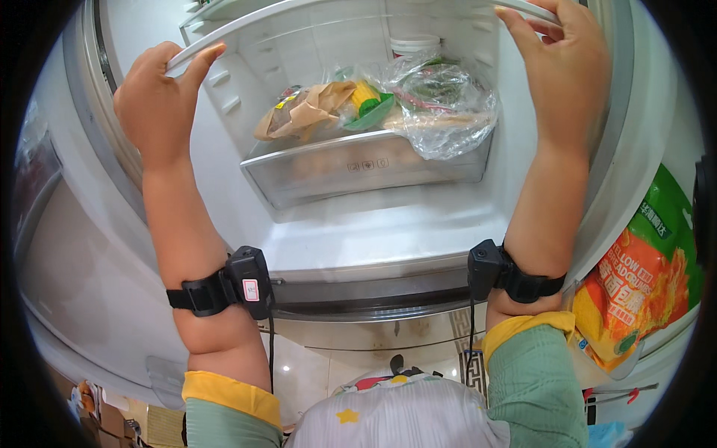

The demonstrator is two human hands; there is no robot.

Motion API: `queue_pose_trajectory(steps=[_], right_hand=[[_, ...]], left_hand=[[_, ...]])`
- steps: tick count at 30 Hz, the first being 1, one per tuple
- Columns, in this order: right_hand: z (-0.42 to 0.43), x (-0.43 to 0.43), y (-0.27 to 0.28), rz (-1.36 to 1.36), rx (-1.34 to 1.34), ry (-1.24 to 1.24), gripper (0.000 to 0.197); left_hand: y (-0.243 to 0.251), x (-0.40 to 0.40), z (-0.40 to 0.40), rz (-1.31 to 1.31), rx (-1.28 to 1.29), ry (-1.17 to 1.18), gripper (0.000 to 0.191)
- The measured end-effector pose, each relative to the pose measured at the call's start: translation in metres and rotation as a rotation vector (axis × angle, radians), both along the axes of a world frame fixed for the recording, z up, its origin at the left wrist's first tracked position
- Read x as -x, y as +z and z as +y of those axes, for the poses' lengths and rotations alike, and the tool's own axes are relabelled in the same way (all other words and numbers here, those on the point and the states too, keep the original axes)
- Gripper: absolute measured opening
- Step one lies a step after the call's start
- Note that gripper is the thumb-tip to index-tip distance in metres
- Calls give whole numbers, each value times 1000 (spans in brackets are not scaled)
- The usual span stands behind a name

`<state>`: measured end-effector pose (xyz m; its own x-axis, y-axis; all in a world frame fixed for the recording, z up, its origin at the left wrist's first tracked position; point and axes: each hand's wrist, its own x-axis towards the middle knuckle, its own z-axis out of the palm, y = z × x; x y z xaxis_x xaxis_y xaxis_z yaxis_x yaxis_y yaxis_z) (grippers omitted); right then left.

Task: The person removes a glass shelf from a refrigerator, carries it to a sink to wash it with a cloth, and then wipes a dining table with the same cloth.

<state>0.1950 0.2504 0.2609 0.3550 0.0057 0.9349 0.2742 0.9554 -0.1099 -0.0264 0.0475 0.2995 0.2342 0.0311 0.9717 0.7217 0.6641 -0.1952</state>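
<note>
A clear refrigerator shelf with a white front rim (pixel 246 26) is held up in both hands, its rim partly beyond the top of the picture. My left hand (pixel 159 103) pinches the rim's left end between thumb and fingers. At the right end, my right hand (pixel 566 73) grips the same rim. Below it, in the refrigerator, stands a translucent crisper drawer (pixel 330 182). On top of the drawer rest a brown paper bag (pixel 305 109), a yellow and green package (pixel 367 103) and a clear plastic bag (pixel 442 112) with greens inside.
A white-lidded tub (pixel 414 45) stands at the back. Shelf-support ridges (pixel 231 105) line the inner wall. Both doors stand open; the right one holds a bag of bread crumbs (pixel 638 274). Black devices (pixel 249 283) are strapped to both forearms, with cables hanging down.
</note>
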Motion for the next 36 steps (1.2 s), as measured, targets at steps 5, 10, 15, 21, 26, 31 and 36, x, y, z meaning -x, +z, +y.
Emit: queue_pose_trajectory(steps=[5, 10, 15, 21, 26, 31, 36], right_hand=[[3, -10, 3, 60, -58, 169, 24], [11, -24, 11, -4, -1, -14, 31], [15, -33, 7, -7, -20, 68, 29], [13, -35, 17, -44, 12, 84, 29], [25, -20, 16, -40, -47, 67, 29], [24, -11, 12, -44, 11, 63, 28], [36, -13, 6, -74, 59, 110, 27]], left_hand=[[2, -17, -17, 18, -60, 12, 46], [2, -13, -28, 126, -41, -26, 38], [-9, -34, -34, -44, -114, -33, 45], [-7, -34, -39, -14, -67, -182, 37], [-9, -26, -15, 54, -51, -82, 45], [-13, -18, -15, 124, -50, -80, 45], [-12, -20, -9, 197, -3, -127, 44]])
